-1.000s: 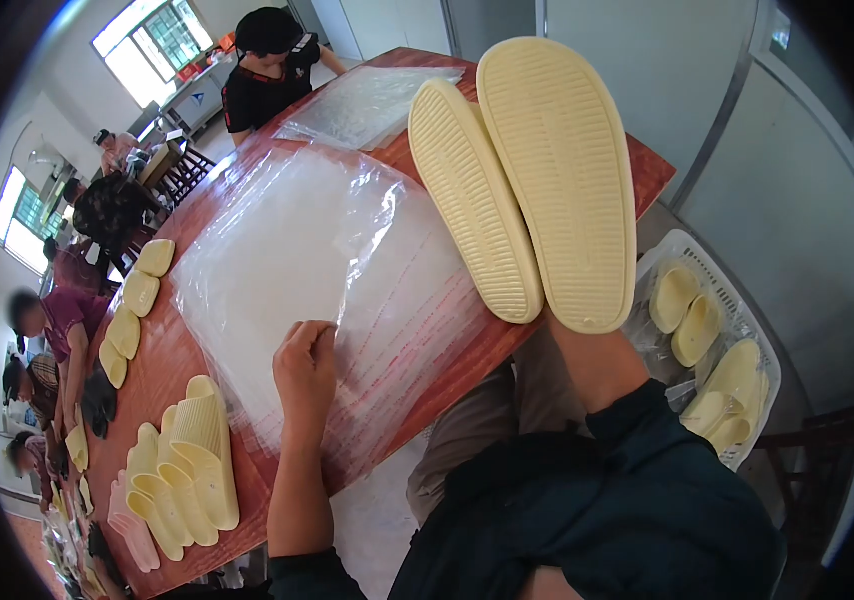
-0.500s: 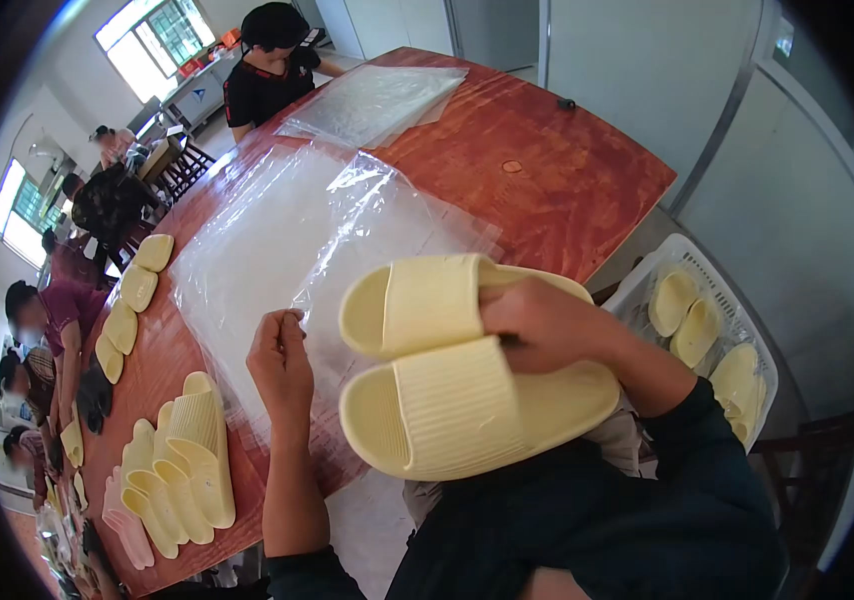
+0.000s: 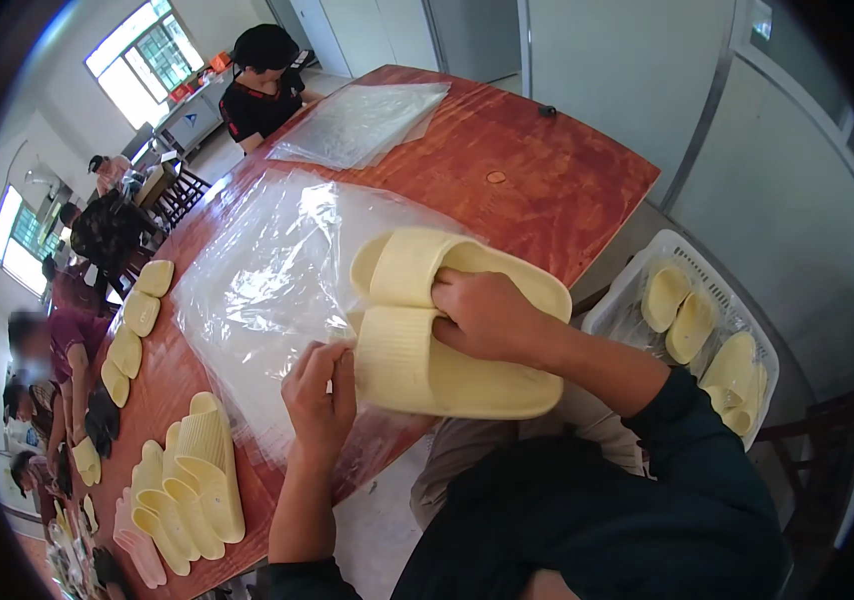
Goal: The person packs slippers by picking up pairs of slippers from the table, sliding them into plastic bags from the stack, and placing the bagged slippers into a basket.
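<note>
My right hand (image 3: 487,315) grips a pair of pale yellow slippers (image 3: 507,385) side by side, its fingers tucked under their ribbed straps. The toes point left, over a stack of clear plastic bags (image 3: 247,270) on the table. Close to the toe of the nearer slipper, my left hand (image 3: 320,400) is closed in a pinch on the edge of a clear plastic bag. Film seems to lie around the slipper toes, but how far it reaches over them I cannot tell.
Several yellow slippers (image 3: 202,470) and pink ones (image 3: 137,540) stand on the red-brown table (image 3: 547,170) at left. More yellow slippers (image 3: 125,350) line its far left edge. A white basket (image 3: 637,262) with bagged slippers is at right. A co-worker (image 3: 257,95) sits across; others work at left.
My right hand has moved the slippers left and up, turning them, so their toes are at the bag. My left hand has come right and lower, close beside the toes.
</note>
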### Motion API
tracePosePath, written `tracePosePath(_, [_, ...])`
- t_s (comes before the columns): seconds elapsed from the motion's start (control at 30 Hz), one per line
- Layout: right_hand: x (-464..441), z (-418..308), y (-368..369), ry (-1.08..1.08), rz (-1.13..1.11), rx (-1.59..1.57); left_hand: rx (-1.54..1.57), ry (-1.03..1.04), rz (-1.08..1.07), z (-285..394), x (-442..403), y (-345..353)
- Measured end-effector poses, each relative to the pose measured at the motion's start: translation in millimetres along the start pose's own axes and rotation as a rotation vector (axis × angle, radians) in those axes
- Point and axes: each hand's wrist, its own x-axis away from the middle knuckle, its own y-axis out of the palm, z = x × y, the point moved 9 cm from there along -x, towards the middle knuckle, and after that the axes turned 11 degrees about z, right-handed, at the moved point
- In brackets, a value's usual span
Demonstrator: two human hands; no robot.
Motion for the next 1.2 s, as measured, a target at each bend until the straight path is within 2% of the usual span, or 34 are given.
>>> tracePosePath(0.07, [-6.0,-0.1,-1.8,0.053,0.056,0.057,0.016,0.042,-0.01,7.8,0.9,0.6])
tracePosePath(0.13, [-6.4,-11.8,10.9,0.024,-0.032,0.031,0.028,0.084,-0.024,20.9,-2.6,0.6])
tracePosePath(0.2, [-12.4,-15.7,14.4,0.016,-0.016,0.035,0.056,0.13,-0.082,44.2,-7.2,2.4])
tracePosePath(0.3, [-25.4,-3.5,12.7,0.129,0.061,0.053,0.141,0.164,-0.116,56.9,-2.7,12.0])
tracePosePath(0.4, [-29.5,-1.6,24.7,0.248,-0.044,-0.045,0.184,0.309,-0.221,88.3,7.2,30.3])
tracePosePath(0.47, [-37.7,-10.1,20.6,0.189,0.148,-0.149,0.29,0.398,-0.287,117.0,19.9,45.7])
tracePosePath(0.5, [-37.9,-6.4,23.0,0.195,0.152,-0.146,0.351,0.425,-0.292,130.5,25.5,51.1])
tracePosePath(0.57, [-37.0,7.9,16.9,0.242,0.227,-0.254,0.369,0.39,-0.353,136.5,37.1,57.6])
tracePosePath(0.63, [-34.5,19.1,3.7,0.22,0.305,-0.255,0.458,0.255,-0.291,129.1,38.0,56.9])
tracePosePath(0.7, [-21.5,30.0,-19.0,0.322,0.341,-0.227,0.442,0.249,-0.292,128.7,48.5,57.0])
tracePosePath(0.73, [-13.5,37.3,-30.5,0.464,0.304,-0.193,0.396,0.239,-0.265,127.5,51.3,58.8])
tracePosePath(0.77, [-8.0,43.3,-41.9,0.381,0.48,-0.247,0.463,0.247,-0.314,133.7,56.7,65.9])
tracePosePath(0.83, [19.8,52.7,-68.7,0.296,0.721,-0.28,0.378,0.268,-0.206,137.3,61.7,69.9])
tracePosePath(0.9, [46.0,47.0,-108.0,0.218,0.838,-0.332,0.442,0.275,-0.235,133.8,79.7,91.2])
tracePosePath(1.0, [86.3,65.4,-140.7,0.254,0.985,-0.166,0.496,0.294,-0.276,144.7,86.1,119.0])
tracePosePath(1.07, [120.4,74.8,-165.4,0.388,1.073,-0.059,0.541,0.31,-0.323,158.5,88.0,136.8])
tracePosePath(1.17, [185.1,126.5,-174.6,0.675,1.035,0.082,0.688,0.37,-0.409,179.8,94.6,160.2])
tracePosePath(1.2, [204.0,128.0,-189.7,0.647,1.074,0.172,0.697,0.368,-0.413,184.8,94.7,165.8])
